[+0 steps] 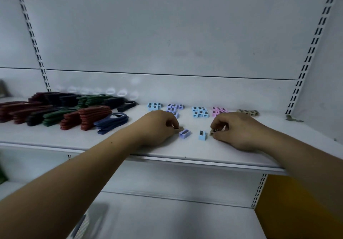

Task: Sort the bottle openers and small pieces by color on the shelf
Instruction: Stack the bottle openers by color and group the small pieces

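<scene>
Bottle openers [83, 114] lie stacked by color at the left of the white shelf [55, 136], with small pieces [200, 111] grouped along its back. Near the shelf's front edge, the left hand [159, 125] pinches a beige piece [180, 127] and the right hand [239, 129] pinches a second beige piece [211, 133]. Slotted uprights [311, 52] frame the white back wall [167, 25].

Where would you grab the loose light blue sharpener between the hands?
Probably pinch the blue sharpener by its two long side faces, coming from above: it lies as a small block, blade up, clear of the purple sharpener. The right hand, nearest, already pinches a beige sharpener.
</scene>
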Demonstrator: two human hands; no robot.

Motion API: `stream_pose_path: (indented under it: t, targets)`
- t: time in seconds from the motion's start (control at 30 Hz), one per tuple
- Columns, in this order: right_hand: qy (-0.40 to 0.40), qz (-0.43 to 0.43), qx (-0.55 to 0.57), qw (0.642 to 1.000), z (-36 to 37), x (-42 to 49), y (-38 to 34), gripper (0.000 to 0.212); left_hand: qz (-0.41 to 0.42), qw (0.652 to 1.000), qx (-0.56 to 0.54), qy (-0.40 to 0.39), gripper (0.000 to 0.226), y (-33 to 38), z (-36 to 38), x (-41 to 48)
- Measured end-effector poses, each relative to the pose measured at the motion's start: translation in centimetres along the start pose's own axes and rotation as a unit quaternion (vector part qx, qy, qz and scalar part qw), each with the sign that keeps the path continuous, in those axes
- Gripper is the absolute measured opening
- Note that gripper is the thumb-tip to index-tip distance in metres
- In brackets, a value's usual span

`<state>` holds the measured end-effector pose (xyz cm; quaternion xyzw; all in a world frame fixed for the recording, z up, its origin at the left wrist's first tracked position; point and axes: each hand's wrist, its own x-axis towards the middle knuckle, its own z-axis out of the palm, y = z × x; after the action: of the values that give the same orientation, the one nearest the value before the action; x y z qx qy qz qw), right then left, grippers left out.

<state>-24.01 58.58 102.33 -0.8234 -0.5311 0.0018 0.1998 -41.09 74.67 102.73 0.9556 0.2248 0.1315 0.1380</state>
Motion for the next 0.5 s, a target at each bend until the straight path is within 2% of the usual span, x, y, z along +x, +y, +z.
stream_pose_path:
  t: [0.2, 0.37, 0.5]
  targets:
    - [-0.010, -0.003, -0.040, 0.999, -0.1, 2.3, -0.6, 0.011, -0.010, 1.000, 0.015, 0.000, 0.022, 1.5, 0.5, 2.4]
    - [-0.046, -0.008, -0.064, 0.997, -0.6, 3.0, -1.6, 0.024, -0.009, 1.000, -0.008, -0.005, 0.035, 1.5, 0.3, 2.2]
    - [-0.028, -0.033, -0.038, 0.998, -0.2, 3.1, -2.4, 0.034, -0.026, 0.999, -0.012, 0.015, 0.034, -0.1, 0.0, 0.4]
